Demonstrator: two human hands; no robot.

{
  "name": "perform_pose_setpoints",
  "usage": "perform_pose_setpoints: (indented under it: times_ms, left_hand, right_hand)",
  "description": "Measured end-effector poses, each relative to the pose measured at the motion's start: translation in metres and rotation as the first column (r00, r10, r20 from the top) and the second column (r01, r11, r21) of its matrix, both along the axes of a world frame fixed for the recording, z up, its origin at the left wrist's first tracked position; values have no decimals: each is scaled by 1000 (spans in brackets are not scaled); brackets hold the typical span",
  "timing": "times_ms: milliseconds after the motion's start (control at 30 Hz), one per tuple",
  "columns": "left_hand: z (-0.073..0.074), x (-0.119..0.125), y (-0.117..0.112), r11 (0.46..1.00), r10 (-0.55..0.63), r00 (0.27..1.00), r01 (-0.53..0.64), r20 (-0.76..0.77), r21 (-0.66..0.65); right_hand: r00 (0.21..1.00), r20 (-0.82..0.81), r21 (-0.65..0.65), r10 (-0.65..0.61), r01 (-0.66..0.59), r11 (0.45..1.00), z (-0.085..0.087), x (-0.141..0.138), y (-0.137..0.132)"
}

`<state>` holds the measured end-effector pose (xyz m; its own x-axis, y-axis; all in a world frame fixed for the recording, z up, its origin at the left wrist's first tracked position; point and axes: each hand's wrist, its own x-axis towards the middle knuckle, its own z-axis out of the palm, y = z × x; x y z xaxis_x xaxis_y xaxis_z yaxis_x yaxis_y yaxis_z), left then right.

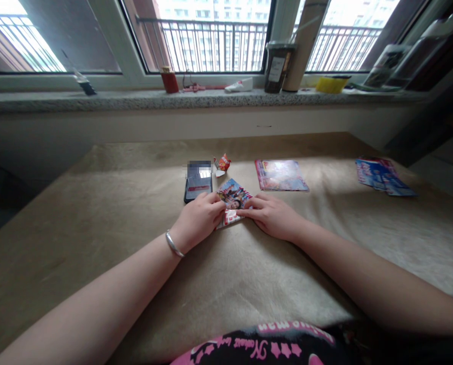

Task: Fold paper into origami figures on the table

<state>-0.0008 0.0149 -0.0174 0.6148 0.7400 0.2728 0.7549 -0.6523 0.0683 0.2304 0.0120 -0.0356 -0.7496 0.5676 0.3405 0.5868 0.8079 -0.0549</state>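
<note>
A folded sheet of glossy printed paper (pixel 232 191) lies on the table between my hands, with a colourful picture and a red-and-white lower strip. My left hand (pixel 198 218), with a silver bangle on the wrist, is closed on the paper's left edge, its fingers curled. At the right side, my right hand (pixel 274 214) holds the sheet, one digit lying across its printed face. The fingertips under the paper are hidden. A black phone (pixel 198 182) lies just beyond my left hand. Behind the sheet is a small crumpled orange-red wrapper or folded paper piece (pixel 222 163).
A flat stack of printed sheets (pixel 282 175) lies right of centre on the table (pixel 135 284). Several blue and pink printed papers (pixel 384 176) are at the far right. A windowsill (pixel 135 101) behind carries a red container (pixel 169 80), a dark lidded jar (pixel 277 68) and a yellow object (pixel 331 84).
</note>
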Motion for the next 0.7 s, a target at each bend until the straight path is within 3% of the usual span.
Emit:
perform_pose_setpoints:
  times_ms: [233,333,533,700]
  left_hand:
    - [10,-2,-9,996,-69,997,67,-29,-63]
    - [11,6,-23,999,-26,996,24,-80,-22]
    - [4,20,-41,995,1,978,19,-206,94]
    - [0,16,-43,996,30,974,-10,-226,90]
  right_hand:
    - [1000,-11,-3,-8,8,1000,3,-3,-3]
    - [1000,-12,14,1,0,1000,3,-2,-3]
    - [1000,2,22,-6,6,1000,4,0,-3]
    - [1000,-1,-4,-26,26,1000,4,2,-2]
